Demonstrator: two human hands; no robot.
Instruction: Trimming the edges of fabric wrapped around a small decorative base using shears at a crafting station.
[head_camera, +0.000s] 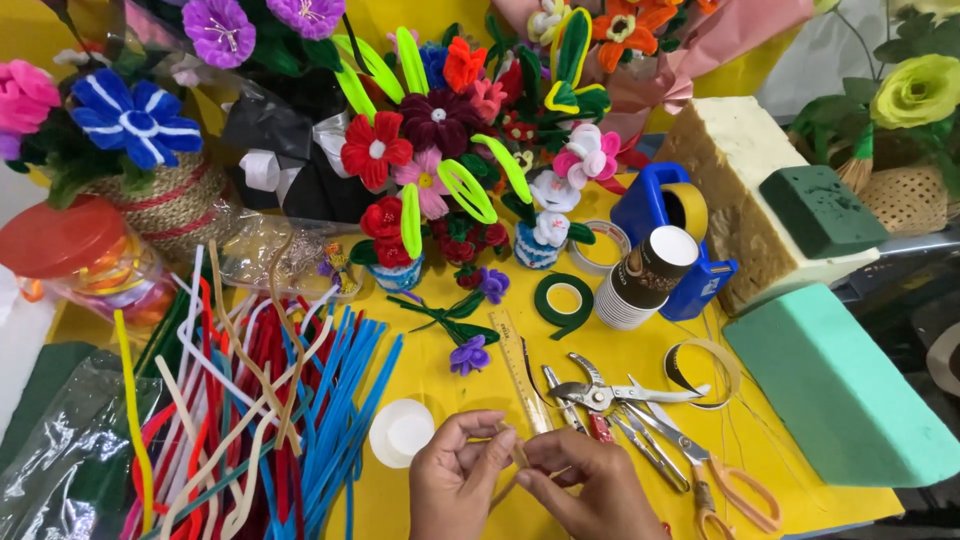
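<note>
The surface is covered in plain yellow. The pipe cleaners lying on it are mixed: blue, red, white, beige, yellow and green. The pipe cleaner piece between the left hand and the right hand is beige. The foam block is light green; the smaller foam brick is dark green. The tape dispenser is blue, with a yellow roll. The scissors have orange handles. The jar lid is red. The floral tape roll is dark green. The paper cups are white inside, dark brown outside. The ruler is pale yellow with dark markings.
</note>
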